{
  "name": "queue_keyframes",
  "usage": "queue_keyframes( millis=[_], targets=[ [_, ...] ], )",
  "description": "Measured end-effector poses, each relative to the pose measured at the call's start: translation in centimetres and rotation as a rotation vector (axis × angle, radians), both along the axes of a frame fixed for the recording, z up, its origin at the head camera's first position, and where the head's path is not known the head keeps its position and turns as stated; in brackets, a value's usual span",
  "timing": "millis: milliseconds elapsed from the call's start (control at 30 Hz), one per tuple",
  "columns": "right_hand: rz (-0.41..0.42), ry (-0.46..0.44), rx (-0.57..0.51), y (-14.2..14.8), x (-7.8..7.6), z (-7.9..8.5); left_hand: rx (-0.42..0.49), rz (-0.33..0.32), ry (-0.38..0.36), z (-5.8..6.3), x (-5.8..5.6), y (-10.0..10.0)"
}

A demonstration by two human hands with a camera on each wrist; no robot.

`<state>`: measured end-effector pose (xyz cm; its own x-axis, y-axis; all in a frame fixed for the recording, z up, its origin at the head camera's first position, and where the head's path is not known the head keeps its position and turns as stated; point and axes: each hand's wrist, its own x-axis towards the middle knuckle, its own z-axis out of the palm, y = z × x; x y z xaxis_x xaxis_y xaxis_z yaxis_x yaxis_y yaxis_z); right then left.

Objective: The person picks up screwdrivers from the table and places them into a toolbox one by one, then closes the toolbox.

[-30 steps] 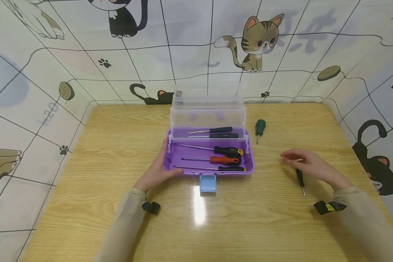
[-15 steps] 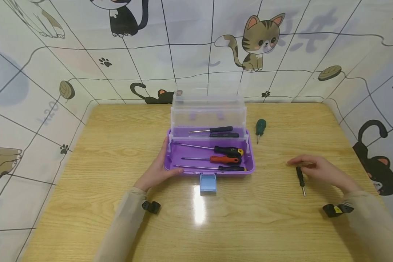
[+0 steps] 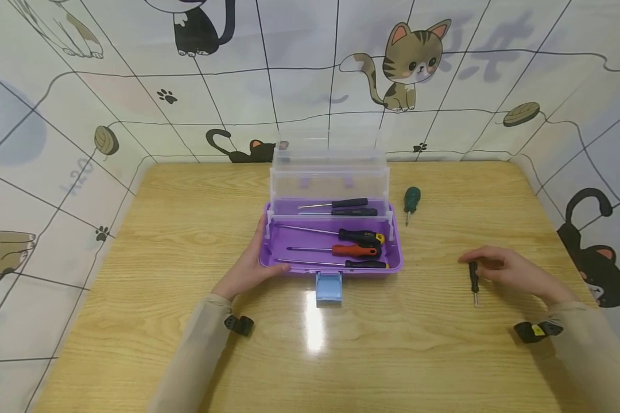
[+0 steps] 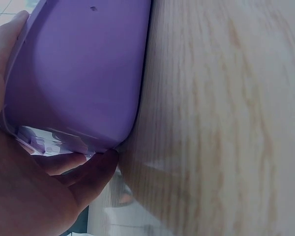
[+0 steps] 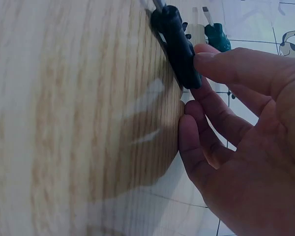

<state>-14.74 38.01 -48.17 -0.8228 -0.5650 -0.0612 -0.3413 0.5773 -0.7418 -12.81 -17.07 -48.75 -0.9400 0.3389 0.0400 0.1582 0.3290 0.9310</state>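
Note:
In the head view a purple toolbox (image 3: 299, 238) stands with its clear lid (image 3: 330, 166) raised. My left hand (image 3: 245, 269) grips its left end, thumb along the front and fingers round the side; the left wrist view shows the fingers (image 4: 101, 172) against the purple wall. To the right, my right hand (image 3: 511, 272) pinches the handle end of a small black screwdriver (image 3: 474, 278), its metal tip pointing toward me. In the right wrist view the thumb lies on the black handle (image 5: 179, 49) and a finger is behind it; the other fingertips are close to the tabletop.
Inside the box lie several screwdrivers, among them a red-handled one (image 3: 353, 250) and a black-and-yellow one (image 3: 361, 236). A blue latch (image 3: 329, 287) hangs at the front. A stubby green screwdriver (image 3: 411, 199) lies right of the box. Cat-printed sheeting (image 3: 305, 97) surrounds the wooden table (image 3: 186, 212).
My right hand has moved right and toward me onto the black screwdriver and taken its handle; the screwdriver has turned slightly. My left hand stays on the toolbox.

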Motion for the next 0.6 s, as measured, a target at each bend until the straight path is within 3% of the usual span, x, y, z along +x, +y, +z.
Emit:
queue_keyframes(
  millis=[133,400,600],
  targets=[
    [-0.027,-0.016,0.006,0.1,0.1,0.0,-0.008,0.005,0.003,0.0,0.1,0.0],
    [-0.006,0.022,0.006,0.9,0.4,-0.3,-0.024,0.011,-0.014,0.1,-0.1,0.1],
    [0.01,0.028,-0.041,1.3,0.6,-0.6,-0.018,-0.004,-0.035,2.7,0.7,0.6]
  ],
)
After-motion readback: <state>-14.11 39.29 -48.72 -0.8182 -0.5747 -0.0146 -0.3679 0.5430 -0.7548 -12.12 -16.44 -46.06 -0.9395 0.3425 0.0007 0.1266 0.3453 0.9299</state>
